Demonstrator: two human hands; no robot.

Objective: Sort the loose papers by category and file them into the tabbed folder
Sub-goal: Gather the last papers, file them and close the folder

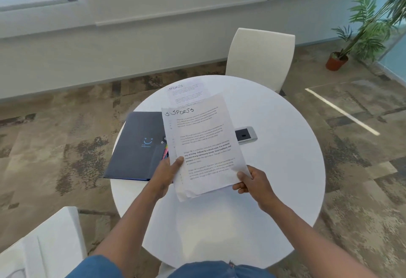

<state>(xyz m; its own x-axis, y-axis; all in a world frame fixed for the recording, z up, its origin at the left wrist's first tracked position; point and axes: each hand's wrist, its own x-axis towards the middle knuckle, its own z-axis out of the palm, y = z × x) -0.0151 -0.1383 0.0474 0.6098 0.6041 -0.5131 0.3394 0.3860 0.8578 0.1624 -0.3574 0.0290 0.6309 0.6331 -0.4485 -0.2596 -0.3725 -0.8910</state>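
Observation:
I hold a small stack of white printed papers (202, 146) above the round white table (274, 168); the top sheet has "SPORTS" handwritten at its head. My left hand (167, 172) grips the stack's lower left edge with the thumb on top. My right hand (252, 182) pinches the lower right corner. Another sheet marked "SPORTS" (184, 93) lies flat at the table's far side. A dark blue tabbed folder (138, 146) with a smiley logo lies closed on the table's left, coloured tabs (165, 152) showing at its right edge.
A grey rectangular device (245, 135) with a dark screen lies on the table right of the papers. A white chair (259, 58) stands behind the table, another white chair (44, 244) at near left. A potted plant (360, 36) stands at far right.

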